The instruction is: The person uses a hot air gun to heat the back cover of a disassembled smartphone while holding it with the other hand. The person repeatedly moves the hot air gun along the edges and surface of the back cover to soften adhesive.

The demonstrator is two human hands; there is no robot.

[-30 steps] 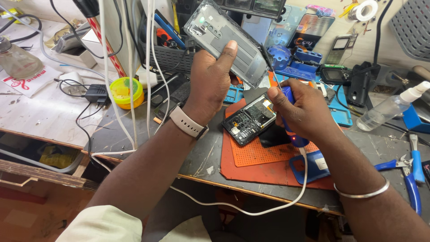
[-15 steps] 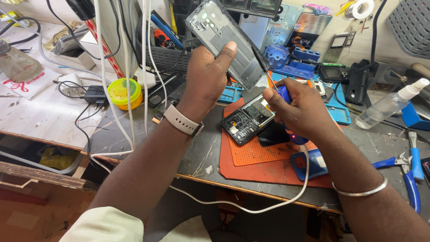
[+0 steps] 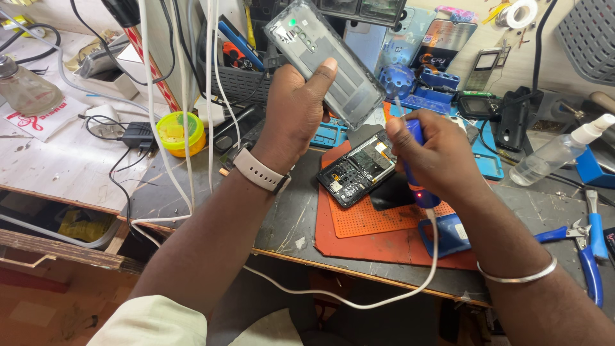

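My left hand holds a grey phone back cover raised above the bench, thumb across its inner face. My right hand grips a blue corded soldering tool with a red light; its thin tip points up at the cover's lower edge. Below lies an opened phone with its circuit board showing, on an orange perforated mat. A white cable runs from the tool down over the bench edge.
A yellow-green round tub and a black charger sit at left among hanging white cables. A clear spray bottle and blue-handled pliers lie at right. Blue trays and phone parts crowd the back.
My right hand has lifted the tool slightly and brought its tip up beside the cover's lower edge. My left hand has tilted the cover a little. The opened phone has not moved.
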